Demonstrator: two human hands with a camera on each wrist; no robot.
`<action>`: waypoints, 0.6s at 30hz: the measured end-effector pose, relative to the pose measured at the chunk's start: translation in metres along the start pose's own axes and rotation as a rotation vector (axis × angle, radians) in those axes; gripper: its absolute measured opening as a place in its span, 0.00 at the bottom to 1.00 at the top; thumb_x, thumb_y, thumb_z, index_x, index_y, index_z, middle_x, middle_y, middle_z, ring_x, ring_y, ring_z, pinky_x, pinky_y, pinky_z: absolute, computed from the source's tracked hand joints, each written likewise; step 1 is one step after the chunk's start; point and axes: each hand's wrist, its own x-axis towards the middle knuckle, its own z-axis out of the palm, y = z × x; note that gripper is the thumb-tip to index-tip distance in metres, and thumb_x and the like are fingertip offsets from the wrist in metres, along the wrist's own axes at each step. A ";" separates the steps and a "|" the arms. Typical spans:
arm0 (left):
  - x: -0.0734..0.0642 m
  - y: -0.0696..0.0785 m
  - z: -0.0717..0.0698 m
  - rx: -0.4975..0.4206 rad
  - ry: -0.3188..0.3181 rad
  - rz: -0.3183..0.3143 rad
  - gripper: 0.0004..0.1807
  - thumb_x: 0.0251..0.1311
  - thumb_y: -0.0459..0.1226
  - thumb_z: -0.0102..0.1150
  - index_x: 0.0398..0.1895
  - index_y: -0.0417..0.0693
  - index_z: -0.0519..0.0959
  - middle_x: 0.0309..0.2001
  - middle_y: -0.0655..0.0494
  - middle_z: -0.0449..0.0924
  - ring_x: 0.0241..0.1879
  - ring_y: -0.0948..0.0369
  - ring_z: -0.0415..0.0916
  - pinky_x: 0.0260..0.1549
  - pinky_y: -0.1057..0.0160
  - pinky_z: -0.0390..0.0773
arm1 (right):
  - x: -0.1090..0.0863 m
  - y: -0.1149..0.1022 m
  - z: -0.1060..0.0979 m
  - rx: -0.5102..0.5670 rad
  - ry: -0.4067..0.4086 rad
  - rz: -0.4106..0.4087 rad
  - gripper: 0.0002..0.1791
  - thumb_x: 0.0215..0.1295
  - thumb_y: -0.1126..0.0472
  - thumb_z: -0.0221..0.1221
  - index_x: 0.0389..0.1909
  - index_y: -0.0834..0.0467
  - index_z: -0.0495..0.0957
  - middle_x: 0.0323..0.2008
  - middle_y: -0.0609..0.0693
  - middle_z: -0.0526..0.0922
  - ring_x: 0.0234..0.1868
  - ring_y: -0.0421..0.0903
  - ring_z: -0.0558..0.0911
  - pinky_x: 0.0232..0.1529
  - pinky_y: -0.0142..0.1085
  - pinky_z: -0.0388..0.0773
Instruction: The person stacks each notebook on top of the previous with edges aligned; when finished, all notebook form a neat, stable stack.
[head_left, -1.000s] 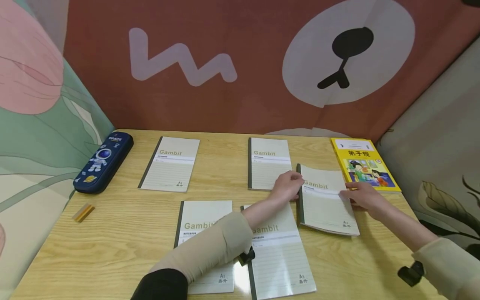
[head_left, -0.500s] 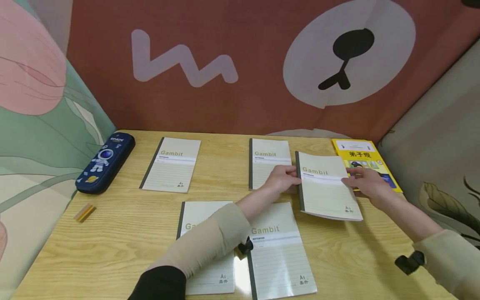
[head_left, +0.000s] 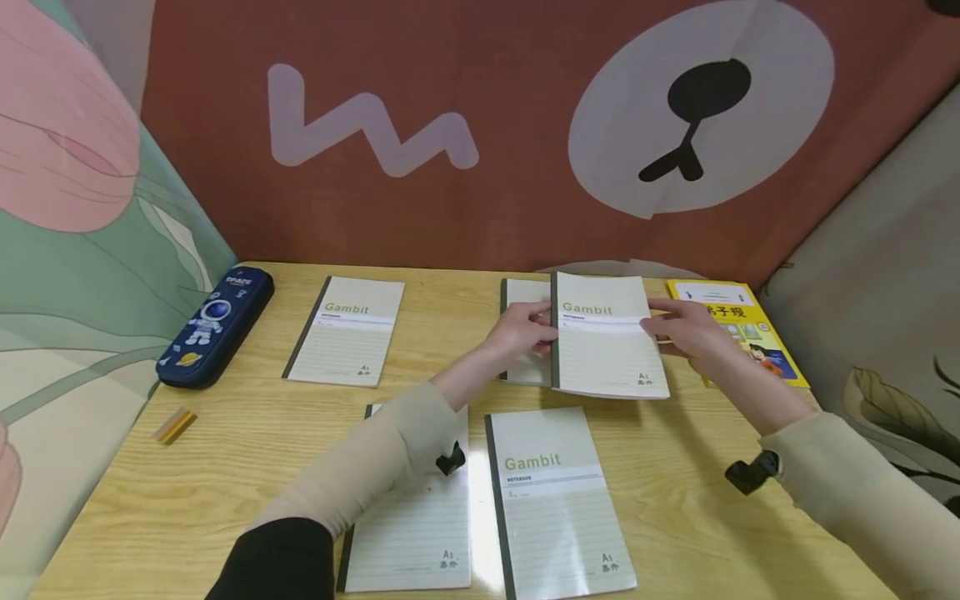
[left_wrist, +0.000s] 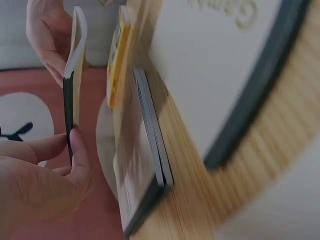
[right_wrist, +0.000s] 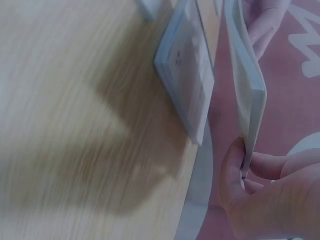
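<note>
Reading the head view as a clock centred on the held notebook, with 12 at the reddish-brown backdrop (head_left: 510,208), I see the white, lined-cover paper notebook with a dark spine and gold "Gambit" lettering (head_left: 607,350) raised level above the pale wood-grain table (head_left: 247,500). At 9 o'clock the person's left hand (head_left: 521,331) pinches its spine between thumb and fingers; at 3 o'clock the right hand (head_left: 690,329) pinches the opposite edge the same way, so both grips are closed down to the notebook's thickness. From both wrist views I make out clear space under it. Just below lies a matching white notebook (head_left: 527,292), partly covered from my angle, its spine side showing towards 9. Beyond the right hand, at 3, is a yellow illustrated paperback book (head_left: 757,333). Near 6 to 7 rests a third white notebook (head_left: 558,508); at 7 to 8, partly under the left sleeve, a fourth (head_left: 420,542). Well apart at 9 I have a fifth (head_left: 345,333), then a navy astronaut-print pencil case (head_left: 215,327), with a small brown-and-gold striped block (head_left: 175,426) between 8 and 9.
</note>
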 end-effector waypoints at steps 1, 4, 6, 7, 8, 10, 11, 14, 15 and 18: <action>0.001 -0.001 -0.004 0.013 0.002 0.000 0.35 0.68 0.28 0.61 0.78 0.46 0.65 0.43 0.52 0.74 0.29 0.62 0.78 0.51 0.53 0.87 | 0.002 -0.003 0.003 0.019 -0.002 -0.001 0.38 0.79 0.57 0.52 0.83 0.58 0.47 0.67 0.62 0.71 0.39 0.26 0.80 0.44 0.27 0.83; 0.004 -0.004 -0.015 0.043 0.019 -0.005 0.35 0.69 0.29 0.61 0.78 0.48 0.65 0.44 0.51 0.75 0.29 0.62 0.77 0.52 0.54 0.87 | 0.009 -0.007 0.011 0.047 -0.016 -0.019 0.37 0.80 0.59 0.51 0.83 0.58 0.47 0.70 0.64 0.68 0.39 0.26 0.80 0.46 0.26 0.84; 0.006 -0.006 -0.021 0.050 0.030 -0.010 0.34 0.69 0.29 0.61 0.78 0.49 0.66 0.47 0.48 0.75 0.30 0.63 0.77 0.54 0.53 0.86 | 0.015 -0.008 0.017 0.060 -0.013 -0.027 0.37 0.80 0.60 0.51 0.82 0.59 0.48 0.68 0.63 0.70 0.39 0.27 0.81 0.46 0.27 0.84; 0.008 -0.008 -0.024 0.052 0.036 -0.012 0.34 0.69 0.30 0.61 0.78 0.49 0.66 0.49 0.47 0.76 0.31 0.63 0.77 0.54 0.53 0.86 | 0.019 -0.008 0.019 0.069 -0.011 -0.032 0.37 0.79 0.60 0.52 0.82 0.60 0.49 0.67 0.62 0.71 0.39 0.27 0.81 0.46 0.27 0.84; 0.009 -0.009 -0.026 0.058 0.045 -0.015 0.34 0.70 0.30 0.61 0.78 0.50 0.66 0.50 0.46 0.76 0.32 0.63 0.76 0.53 0.55 0.87 | 0.022 -0.009 0.022 0.076 -0.007 -0.038 0.36 0.79 0.61 0.52 0.82 0.60 0.50 0.65 0.62 0.72 0.39 0.28 0.81 0.46 0.27 0.84; 0.013 -0.013 -0.031 0.068 0.060 -0.021 0.34 0.70 0.30 0.60 0.78 0.50 0.66 0.52 0.45 0.76 0.33 0.64 0.76 0.50 0.58 0.87 | 0.030 -0.010 0.028 0.089 0.009 -0.047 0.35 0.78 0.62 0.53 0.81 0.62 0.53 0.58 0.57 0.75 0.38 0.29 0.81 0.45 0.27 0.84; 0.014 -0.015 -0.033 0.069 0.067 -0.022 0.33 0.70 0.30 0.60 0.78 0.50 0.66 0.53 0.44 0.76 0.33 0.64 0.76 0.48 0.60 0.87 | 0.034 -0.010 0.030 0.098 0.017 -0.050 0.34 0.78 0.62 0.53 0.80 0.62 0.55 0.55 0.55 0.75 0.38 0.30 0.81 0.45 0.27 0.85; 0.019 -0.020 -0.039 0.076 0.089 -0.034 0.33 0.71 0.30 0.59 0.78 0.50 0.65 0.53 0.44 0.76 0.34 0.63 0.75 0.43 0.65 0.86 | 0.044 -0.010 0.039 0.113 0.037 -0.065 0.33 0.77 0.63 0.55 0.78 0.64 0.59 0.50 0.52 0.76 0.36 0.31 0.82 0.44 0.28 0.85; 0.021 -0.022 -0.041 0.081 0.095 -0.037 0.33 0.71 0.30 0.58 0.78 0.49 0.65 0.54 0.44 0.76 0.34 0.63 0.75 0.42 0.66 0.86 | 0.047 -0.010 0.042 0.118 0.044 -0.064 0.32 0.77 0.63 0.55 0.78 0.64 0.60 0.50 0.52 0.76 0.35 0.31 0.81 0.43 0.28 0.85; 0.026 -0.026 -0.045 0.103 0.104 -0.054 0.34 0.71 0.29 0.58 0.79 0.49 0.64 0.54 0.42 0.76 0.34 0.63 0.75 0.41 0.66 0.85 | 0.055 -0.009 0.050 0.125 0.058 -0.058 0.32 0.76 0.64 0.56 0.77 0.65 0.62 0.52 0.54 0.77 0.33 0.31 0.81 0.41 0.28 0.84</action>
